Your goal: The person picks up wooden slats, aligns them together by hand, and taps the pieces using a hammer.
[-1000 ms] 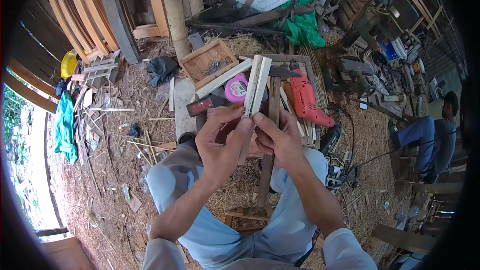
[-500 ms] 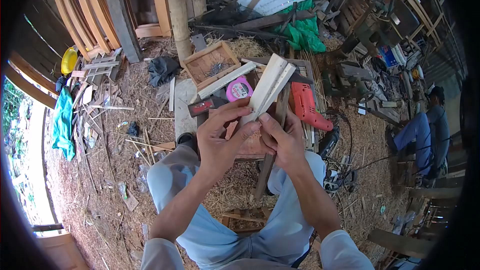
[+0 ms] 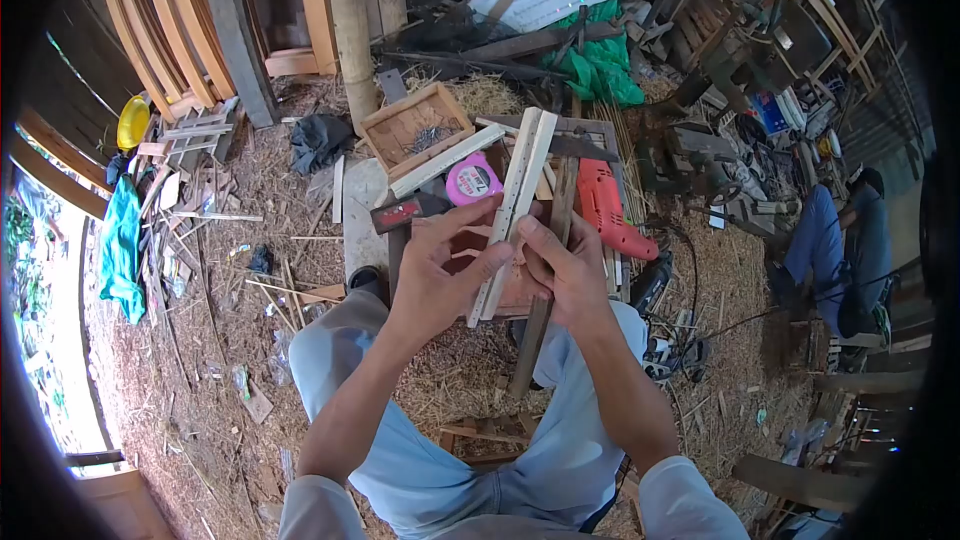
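Note:
A pale wooden strip (image 3: pixel 519 190) with a row of small holes or marks is held upright and slightly tilted between my hands, above a low bench. My left hand (image 3: pixel 445 265) grips its left side, thumb and fingers around the lower part. On the right side, my right hand (image 3: pixel 568 265) pinches it with thumb and fingertips. A dark wooden bar (image 3: pixel 535 345) passes below my right hand, partly covered by it. A pink tape measure (image 3: pixel 473 180) lies just beyond my left hand. The red power tool (image 3: pixel 607 212) rests to the right of my right hand.
A wooden tray (image 3: pixel 452 103) with nails sits at the bench's far left, beside a dark block with a red label (image 3: pixel 398 213). Cables (image 3: pixel 695 285) run over the shavings-covered floor at right. Another person (image 3: pixel 865 250) sits at far right.
The wooden strip has been turned from a rightward slant to nearly upright, its lower end now showing below my hands. My hands stay in about the same place.

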